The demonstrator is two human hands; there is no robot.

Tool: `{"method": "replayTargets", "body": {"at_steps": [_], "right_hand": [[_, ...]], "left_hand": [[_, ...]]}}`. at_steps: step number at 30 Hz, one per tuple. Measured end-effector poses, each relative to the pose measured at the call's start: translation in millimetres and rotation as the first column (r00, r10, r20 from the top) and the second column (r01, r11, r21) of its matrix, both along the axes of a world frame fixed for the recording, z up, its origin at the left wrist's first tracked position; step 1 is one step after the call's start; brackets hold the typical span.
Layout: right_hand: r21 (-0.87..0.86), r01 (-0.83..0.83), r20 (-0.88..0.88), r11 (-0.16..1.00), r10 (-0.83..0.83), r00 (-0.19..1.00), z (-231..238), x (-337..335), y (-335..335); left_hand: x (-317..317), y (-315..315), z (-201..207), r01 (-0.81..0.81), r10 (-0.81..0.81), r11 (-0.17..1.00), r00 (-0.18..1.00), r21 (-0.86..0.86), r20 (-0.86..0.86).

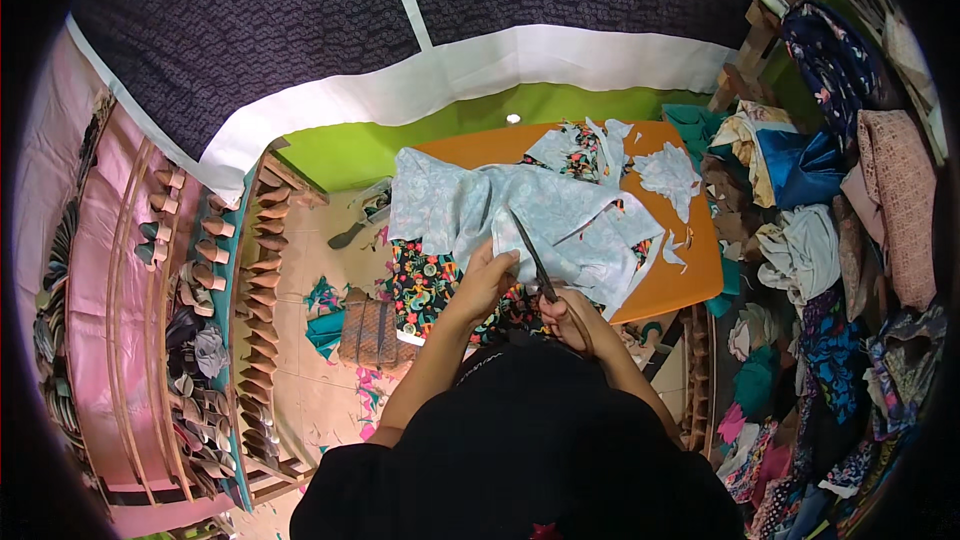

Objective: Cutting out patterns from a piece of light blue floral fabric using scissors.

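Note:
A large piece of printed fabric (450, 190) lies over the table, its pale underside mostly up. Its black side with a colourful floral pattern (425, 285) hangs over the near left edge. My left hand (485, 282) pinches a fold of the pale cloth between thumb and fingers. In my right hand (572, 318) is a pair of scissors (541, 272), with the fingers wrapped round the handles. The blades point away from me, up and to the left, and lie against the cloth just right of my left hand. How far the blades are apart is hard to see.
The orange table (690, 270) carries fabric scraps (668, 178) at its far right. Wooden racks of shoe lasts (262, 305) stand at left. Heaped cloth (800, 255) fills the right side. A brown woven bag (368, 332) and cut-offs lie on the tiled floor (305, 340).

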State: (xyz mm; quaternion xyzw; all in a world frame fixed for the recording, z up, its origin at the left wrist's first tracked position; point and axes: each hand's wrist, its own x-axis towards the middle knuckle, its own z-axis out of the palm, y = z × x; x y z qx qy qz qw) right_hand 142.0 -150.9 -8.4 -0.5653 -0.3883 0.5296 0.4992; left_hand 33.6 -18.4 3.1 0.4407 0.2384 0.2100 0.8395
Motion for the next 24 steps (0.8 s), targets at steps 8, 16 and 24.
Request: {"method": "replayTargets", "body": {"at_steps": [8, 16, 24], "right_hand": [[0.016, 0.026, -0.032, 1.0, -0.025, 0.999, -8, 0, 1], [0.056, 0.093, 0.357, 0.994, -0.107, 0.928, -5, 7, -2], [0.012, 0.096, 0.576, 0.995, -0.085, 0.813, 1, 8, -2]], "left_hand": [[2, -5, -7, 0.002, -0.002, 1.0, 1.0, -0.015, -0.025], [-5, 11, 0, 0.068, -0.046, 0.988, 0.986, 0.139, -0.161], [-4, 30, 17, -0.014, 0.067, 0.92, 0.99, 0.393, -0.121]]}}
